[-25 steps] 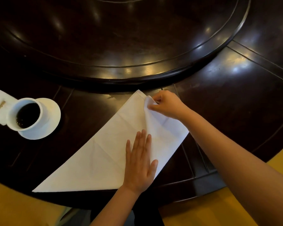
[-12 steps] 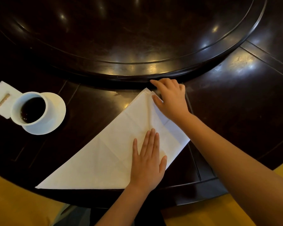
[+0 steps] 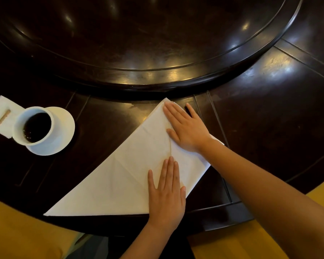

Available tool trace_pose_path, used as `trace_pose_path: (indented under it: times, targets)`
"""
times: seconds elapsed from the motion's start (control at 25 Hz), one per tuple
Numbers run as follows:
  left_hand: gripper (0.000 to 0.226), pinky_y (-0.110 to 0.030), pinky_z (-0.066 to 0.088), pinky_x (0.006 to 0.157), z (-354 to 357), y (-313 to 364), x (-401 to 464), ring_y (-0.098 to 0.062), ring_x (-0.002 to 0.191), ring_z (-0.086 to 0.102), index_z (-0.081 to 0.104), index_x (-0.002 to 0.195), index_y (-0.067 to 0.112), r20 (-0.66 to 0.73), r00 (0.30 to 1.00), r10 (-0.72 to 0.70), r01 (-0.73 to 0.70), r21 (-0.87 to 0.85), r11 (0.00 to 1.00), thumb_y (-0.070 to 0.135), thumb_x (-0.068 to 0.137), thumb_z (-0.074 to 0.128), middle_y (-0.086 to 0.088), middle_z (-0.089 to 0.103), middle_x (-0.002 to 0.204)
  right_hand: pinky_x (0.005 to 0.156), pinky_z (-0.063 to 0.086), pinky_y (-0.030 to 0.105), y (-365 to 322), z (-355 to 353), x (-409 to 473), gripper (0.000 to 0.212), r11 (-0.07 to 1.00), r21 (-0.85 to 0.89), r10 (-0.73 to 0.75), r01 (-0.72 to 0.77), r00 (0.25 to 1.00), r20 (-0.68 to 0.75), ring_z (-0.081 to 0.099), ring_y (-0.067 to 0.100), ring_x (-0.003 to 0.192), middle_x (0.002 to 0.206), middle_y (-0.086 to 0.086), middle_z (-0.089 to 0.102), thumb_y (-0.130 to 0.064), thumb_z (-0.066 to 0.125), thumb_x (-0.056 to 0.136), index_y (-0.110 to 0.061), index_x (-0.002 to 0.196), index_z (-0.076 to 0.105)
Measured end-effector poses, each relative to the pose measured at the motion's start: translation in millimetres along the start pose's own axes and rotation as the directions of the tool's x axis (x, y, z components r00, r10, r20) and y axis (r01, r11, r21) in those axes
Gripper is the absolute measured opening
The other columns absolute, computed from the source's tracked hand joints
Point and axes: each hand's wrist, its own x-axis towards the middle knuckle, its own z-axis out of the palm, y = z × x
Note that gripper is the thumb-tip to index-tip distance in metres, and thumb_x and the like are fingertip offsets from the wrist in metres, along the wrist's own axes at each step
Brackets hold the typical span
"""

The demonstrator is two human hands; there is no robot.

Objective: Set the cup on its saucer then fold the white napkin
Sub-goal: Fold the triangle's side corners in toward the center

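The white napkin [image 3: 123, 176] lies on the dark table as a large triangle, with its right corner folded up to the top point. My right hand [image 3: 187, 128] presses flat on that folded flap near the top point, fingers straight. My left hand [image 3: 166, 191] lies flat on the napkin's lower middle, next to the vertical fold line. At the left, a white cup [image 3: 35, 126] of dark liquid stands on its white saucer [image 3: 64, 131].
A raised round turntable [image 3: 157, 43] fills the back of the dark wooden table [image 3: 269, 109]. A small white paper [image 3: 2, 111] with a thin stick on it lies left of the cup. Yellow seat surfaces show at the bottom corners.
My right hand let go of the pinched corner at the top point and now lies flat on the folded flap. My left hand has stayed flat in place.
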Motion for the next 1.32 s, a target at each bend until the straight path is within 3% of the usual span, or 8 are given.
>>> trace_pose_path:
  times: [0.16,0.36,0.56,0.76,1.04,1.12,1.2,1.32]
  targets:
    - [0.086,-0.061,0.029,0.100,2,-8,-22,-0.029,0.134,0.035,0.033,0.139,0.004,-0.020,0.998,0.057,-0.057,0.004,0.998,0.042,0.072,0.070,-0.014,0.035,0.146,0.115,-0.012,0.045,-1,-14,21,0.063,0.995,-0.040,0.090,-0.089,0.996,0.028,-0.009,0.015,0.143,0.158,0.002,-0.004,-0.049,0.015,0.097,-0.017,0.148,-0.005]
    - [0.089,-0.062,0.033,0.098,1,-8,-20,-0.032,0.131,0.040,0.035,0.137,0.004,-0.016,0.998,0.057,-0.057,-0.018,0.998,0.040,0.067,0.076,-0.016,0.042,0.143,0.114,-0.010,0.049,-39,-10,-52,0.061,0.992,0.102,0.090,-0.076,0.986,-0.144,-0.002,0.018,0.144,0.156,0.003,0.004,-0.046,0.019,0.097,-0.016,0.148,0.005]
    - [0.085,-0.063,0.030,0.100,2,-8,-21,-0.032,0.133,0.036,0.033,0.137,0.003,-0.019,0.998,0.058,-0.058,0.004,0.998,0.038,0.070,0.072,-0.017,0.039,0.144,0.115,-0.003,0.050,-51,20,-116,0.060,0.998,0.007,0.063,-0.063,0.998,0.031,-0.006,0.018,0.144,0.157,0.000,0.002,-0.048,0.022,0.097,-0.023,0.149,0.004]
    - [0.085,-0.061,0.033,0.098,-1,-10,-24,-0.031,0.132,0.039,0.031,0.139,0.003,-0.001,0.997,0.072,-0.072,-0.034,0.997,0.038,0.072,0.071,-0.016,0.040,0.144,0.115,-0.010,0.035,-3,11,-101,0.067,0.999,0.002,0.032,-0.033,0.997,0.063,-0.013,0.012,0.142,0.156,-0.002,-0.006,-0.055,0.018,0.094,-0.024,0.148,-0.008]
    - [0.064,-0.059,0.029,0.102,-3,-28,-36,-0.029,0.136,0.033,0.027,0.144,0.011,-0.009,0.987,0.161,-0.161,-0.066,0.985,0.042,0.090,0.044,-0.011,0.028,0.150,0.111,-0.022,0.036,-8,-2,-96,0.068,0.997,0.030,0.074,-0.077,0.993,0.091,-0.021,0.010,0.140,0.157,-0.002,-0.009,-0.059,0.012,0.092,-0.026,0.147,-0.011]
    - [0.066,-0.061,0.024,0.103,-5,-41,-39,-0.029,0.137,0.029,0.023,0.146,0.012,0.005,0.998,0.069,-0.069,-0.076,0.995,0.044,0.089,0.032,-0.011,0.025,0.151,0.112,-0.021,0.040,-34,-4,-93,0.066,0.990,0.070,0.119,-0.120,0.993,0.012,-0.017,0.014,0.142,0.157,-0.001,-0.006,-0.058,0.015,0.093,-0.027,0.148,-0.005]
    - [0.065,-0.063,0.018,0.104,-7,-69,-47,-0.030,0.139,0.024,0.020,0.147,0.013,0.009,0.994,-0.112,0.113,-0.093,0.989,0.043,0.089,0.028,-0.012,0.023,0.152,0.114,-0.013,0.046,-74,-3,-87,0.063,0.991,0.106,0.091,-0.084,0.994,-0.053,-0.008,0.019,0.144,0.157,0.001,-0.001,-0.053,0.020,0.094,-0.026,0.148,0.002]
    - [0.063,-0.062,0.014,0.106,-8,-122,-68,-0.029,0.141,0.018,0.017,0.147,0.012,0.014,0.943,-0.332,0.332,-0.085,0.939,0.047,0.095,0.012,-0.014,0.017,0.154,0.113,-0.012,0.049,-121,9,-75,0.062,0.990,0.139,0.015,-0.013,1.000,-0.014,-0.011,0.019,0.143,0.157,0.000,-0.005,-0.053,0.019,0.095,-0.029,0.148,-0.002]
